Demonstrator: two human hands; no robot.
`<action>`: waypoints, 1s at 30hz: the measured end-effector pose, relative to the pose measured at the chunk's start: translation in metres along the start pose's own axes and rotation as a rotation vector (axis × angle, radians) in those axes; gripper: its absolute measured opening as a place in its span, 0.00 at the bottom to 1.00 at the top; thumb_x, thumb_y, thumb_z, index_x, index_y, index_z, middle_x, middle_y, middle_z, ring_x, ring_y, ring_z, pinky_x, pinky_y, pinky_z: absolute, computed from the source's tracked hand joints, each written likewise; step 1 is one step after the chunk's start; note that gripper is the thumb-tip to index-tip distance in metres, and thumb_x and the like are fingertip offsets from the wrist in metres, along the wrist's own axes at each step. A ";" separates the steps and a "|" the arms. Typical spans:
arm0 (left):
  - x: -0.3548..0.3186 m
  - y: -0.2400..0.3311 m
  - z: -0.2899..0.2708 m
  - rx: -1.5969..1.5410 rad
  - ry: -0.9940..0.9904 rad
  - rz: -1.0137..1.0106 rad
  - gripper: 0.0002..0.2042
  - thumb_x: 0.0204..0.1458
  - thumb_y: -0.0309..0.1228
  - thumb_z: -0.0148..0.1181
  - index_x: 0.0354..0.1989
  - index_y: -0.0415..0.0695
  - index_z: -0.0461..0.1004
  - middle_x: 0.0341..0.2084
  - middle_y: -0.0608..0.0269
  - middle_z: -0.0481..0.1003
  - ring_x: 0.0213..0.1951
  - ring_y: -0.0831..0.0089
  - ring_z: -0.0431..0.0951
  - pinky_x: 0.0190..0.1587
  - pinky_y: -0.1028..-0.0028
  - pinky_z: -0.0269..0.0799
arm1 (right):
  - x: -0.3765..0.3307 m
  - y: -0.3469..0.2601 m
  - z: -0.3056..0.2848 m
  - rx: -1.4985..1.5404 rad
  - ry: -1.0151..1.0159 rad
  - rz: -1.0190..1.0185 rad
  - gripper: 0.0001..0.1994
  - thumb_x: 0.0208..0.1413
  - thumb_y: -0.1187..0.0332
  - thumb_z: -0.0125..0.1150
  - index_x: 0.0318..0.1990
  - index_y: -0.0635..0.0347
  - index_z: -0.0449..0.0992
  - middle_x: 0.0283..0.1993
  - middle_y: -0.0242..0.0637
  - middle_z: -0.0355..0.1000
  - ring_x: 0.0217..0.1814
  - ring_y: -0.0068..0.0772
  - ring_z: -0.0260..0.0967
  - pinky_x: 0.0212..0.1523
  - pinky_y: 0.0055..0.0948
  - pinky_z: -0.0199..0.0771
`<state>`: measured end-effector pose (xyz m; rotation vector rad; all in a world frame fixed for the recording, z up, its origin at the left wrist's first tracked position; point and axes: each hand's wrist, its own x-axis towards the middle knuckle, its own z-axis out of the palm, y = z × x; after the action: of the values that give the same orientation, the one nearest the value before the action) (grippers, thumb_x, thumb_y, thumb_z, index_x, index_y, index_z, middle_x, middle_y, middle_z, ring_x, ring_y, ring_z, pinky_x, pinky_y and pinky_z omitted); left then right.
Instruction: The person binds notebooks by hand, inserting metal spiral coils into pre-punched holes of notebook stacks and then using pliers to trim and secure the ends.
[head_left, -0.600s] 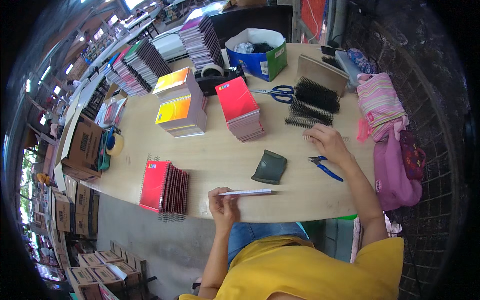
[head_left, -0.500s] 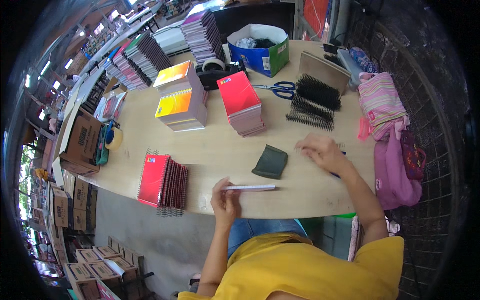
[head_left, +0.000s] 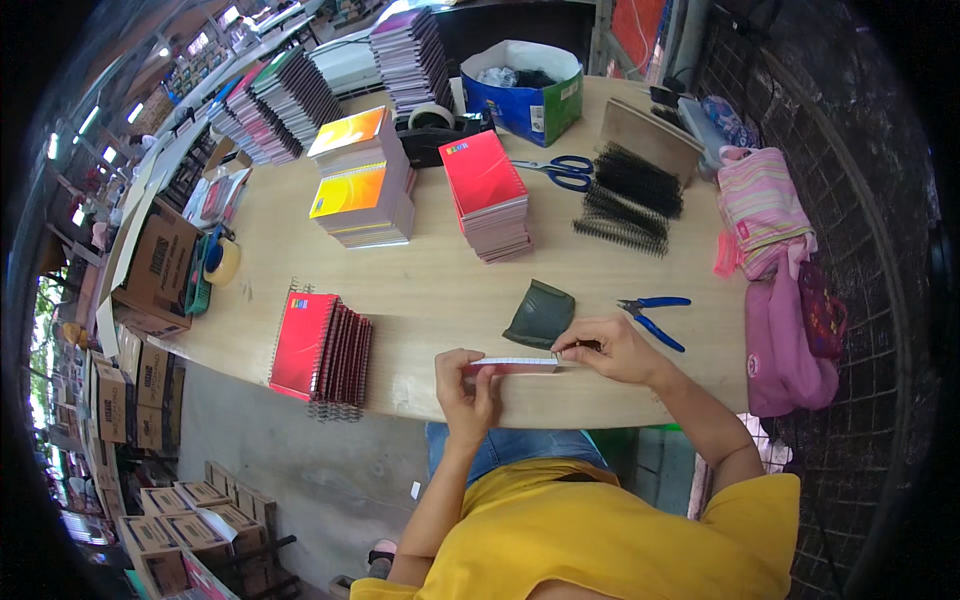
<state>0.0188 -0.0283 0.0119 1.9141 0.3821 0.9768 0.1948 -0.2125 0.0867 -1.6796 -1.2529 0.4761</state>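
Near the table's front edge my left hand (head_left: 465,395) is closed on a thin notebook (head_left: 515,366), seen almost edge-on. At its right end my right hand (head_left: 618,350) pinches a spiral binding wire (head_left: 567,350), mostly hidden by the fingers. Whether the wire has entered the holes is too small to tell. Just beyond the hands lies a dark green curved piece (head_left: 540,312). Blue-handled pliers (head_left: 655,320) rest open to the right of it. At the left, a stack of red spiral notebooks (head_left: 305,345) has coils sticking out.
Farther back stand red notebooks (head_left: 487,190), yellow notebooks (head_left: 352,192), scissors (head_left: 562,172) and a pile of black wire coils (head_left: 635,190). A blue and green box (head_left: 525,108) is behind them. Pink bags (head_left: 785,345) line the right edge; a cardboard carton (head_left: 160,265) stands left.
My right hand has come left and nearer, bringing the wire to the notebook's end. The pliers it partly covered now show fully. My left hand has shifted slightly right with the notebook.
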 end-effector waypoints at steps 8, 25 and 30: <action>-0.001 0.006 0.003 -0.018 0.062 -0.097 0.10 0.51 0.21 0.65 0.41 0.39 0.73 0.37 0.53 0.71 0.39 0.59 0.73 0.42 0.68 0.71 | -0.003 0.008 0.004 -0.090 0.010 -0.109 0.07 0.54 0.74 0.66 0.41 0.63 0.80 0.35 0.40 0.76 0.36 0.39 0.75 0.38 0.33 0.74; 0.000 0.010 0.002 0.002 0.045 -0.084 0.10 0.52 0.18 0.63 0.41 0.39 0.72 0.38 0.52 0.69 0.40 0.60 0.73 0.42 0.69 0.72 | -0.001 -0.004 0.004 -0.342 -0.051 -0.119 0.11 0.57 0.63 0.65 0.43 0.59 0.76 0.37 0.41 0.72 0.39 0.48 0.75 0.38 0.43 0.76; 0.000 0.007 0.002 0.002 0.036 -0.058 0.10 0.52 0.18 0.63 0.41 0.39 0.71 0.38 0.52 0.69 0.40 0.60 0.72 0.41 0.69 0.72 | 0.003 -0.019 0.011 -0.450 -0.015 -0.101 0.10 0.57 0.64 0.65 0.42 0.58 0.76 0.39 0.38 0.70 0.39 0.48 0.75 0.36 0.41 0.77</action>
<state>0.0194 -0.0334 0.0170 1.8787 0.4574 0.9743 0.1775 -0.2046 0.0988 -1.9706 -1.5280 0.1488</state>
